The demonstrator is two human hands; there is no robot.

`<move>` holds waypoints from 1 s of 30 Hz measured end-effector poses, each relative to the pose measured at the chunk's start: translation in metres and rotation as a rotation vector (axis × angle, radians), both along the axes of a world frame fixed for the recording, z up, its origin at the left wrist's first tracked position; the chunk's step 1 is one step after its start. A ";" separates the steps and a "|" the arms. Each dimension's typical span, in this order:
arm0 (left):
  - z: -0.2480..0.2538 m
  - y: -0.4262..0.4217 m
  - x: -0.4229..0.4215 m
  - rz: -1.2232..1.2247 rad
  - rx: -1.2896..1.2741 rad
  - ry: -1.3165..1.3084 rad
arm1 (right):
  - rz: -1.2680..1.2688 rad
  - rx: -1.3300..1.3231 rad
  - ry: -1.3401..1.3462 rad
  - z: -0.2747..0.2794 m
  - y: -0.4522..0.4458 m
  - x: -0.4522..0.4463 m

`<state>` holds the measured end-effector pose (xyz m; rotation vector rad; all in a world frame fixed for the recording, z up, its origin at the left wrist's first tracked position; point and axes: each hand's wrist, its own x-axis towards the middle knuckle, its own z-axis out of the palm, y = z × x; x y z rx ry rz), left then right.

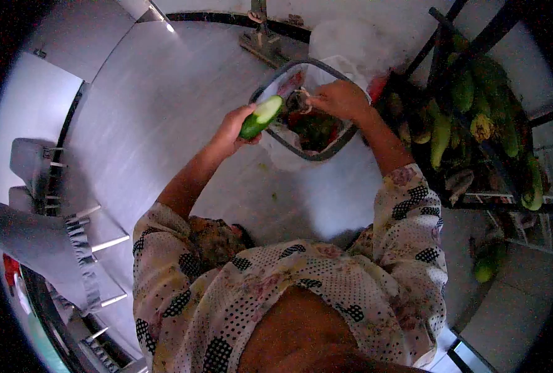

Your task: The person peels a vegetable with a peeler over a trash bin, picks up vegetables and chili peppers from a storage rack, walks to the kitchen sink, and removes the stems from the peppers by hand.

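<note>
My left hand (231, 129) is closed around a green cucumber (262, 118), partly bared to pale flesh at its upper end. It is held at the left rim of a dark-rimmed waste bin (333, 152) with a pale liner. My right hand (338, 99) is over the bin's right side, fingers drawn together and pointing left. A small thing at those fingertips is too blurred to name. Dark green and reddish scraps (317, 133) lie inside the bin.
On the right, a dark-framed rack (500, 174) holds several long green vegetables (463, 90). Another green vegetable (484, 270) lies lower down near the floor. Chairs with grey covers (40, 242) line the left. A dark metal stand (264, 46) is behind the bin.
</note>
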<state>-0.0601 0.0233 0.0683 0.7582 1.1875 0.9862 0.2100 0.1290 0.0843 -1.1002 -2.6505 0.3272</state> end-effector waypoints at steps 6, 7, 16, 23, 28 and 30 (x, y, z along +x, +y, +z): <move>-0.005 0.008 0.003 -0.053 -0.136 -0.174 | 0.278 0.036 0.184 0.024 -0.037 -0.032; -0.005 0.007 0.004 -0.074 -0.145 -0.185 | 0.296 0.060 0.167 0.025 -0.040 -0.036; -0.016 0.008 -0.005 -0.174 -0.133 -0.158 | 0.135 0.117 -0.041 -0.014 -0.003 -0.027; -0.005 -0.002 -0.002 -0.109 -0.127 -0.221 | -0.069 0.103 -0.044 -0.026 0.008 0.016; -0.012 0.001 0.002 -0.096 -0.133 -0.286 | 0.076 -0.081 0.130 0.004 -0.010 0.004; -0.011 0.001 0.002 -0.084 -0.125 -0.221 | 0.228 0.005 0.208 0.010 -0.024 -0.010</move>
